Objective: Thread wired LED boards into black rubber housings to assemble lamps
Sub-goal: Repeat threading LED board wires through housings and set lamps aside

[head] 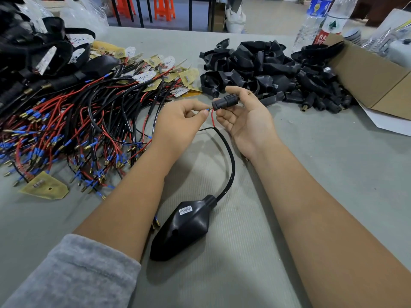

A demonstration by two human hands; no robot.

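Two hands are in view, the left hand [180, 121] and the right hand [244, 121], at the centre of the frame. One assembled black housing [182, 232] lies on the worktop [333, 174] at lower centre, trailing one black cable [231, 165]. One small black connector [223, 101] sits in the fingers [233, 91]. Two plastic water bottles [320, 21] stand at upper right, beside one cardboard box [373, 78]. Empty black housings [262, 63] form one heap at upper centre, too many to count. Wired LED boards [89, 121] form one tangle at left, likewise uncountable. Two orange stools [164, 7] show at the top edge.
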